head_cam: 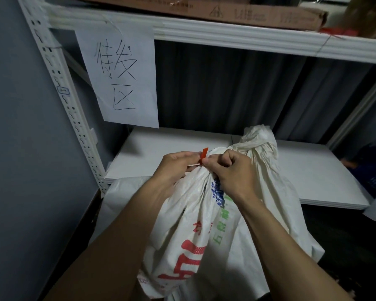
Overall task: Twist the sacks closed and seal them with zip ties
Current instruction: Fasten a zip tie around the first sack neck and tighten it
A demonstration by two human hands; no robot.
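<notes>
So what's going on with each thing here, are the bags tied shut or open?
Printed white woven sack: neck bunched together, gripped by both hands.
Red plastic zip tie: at the bunched neck, pinched between the hands; cannot tell if locked.
Plain white sack behind: neck twisted closed, top flopping loose.
Left hand: closed on the tie.
Right hand: closed on the neck.
Handwritten white paper sign: hanging from the white metal shelf.

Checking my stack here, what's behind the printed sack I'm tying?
A plain white sack stands right behind the printed sack, its top bunched. Behind that, the white shelf board and dark curtain. Its lower part is hidden.
</notes>
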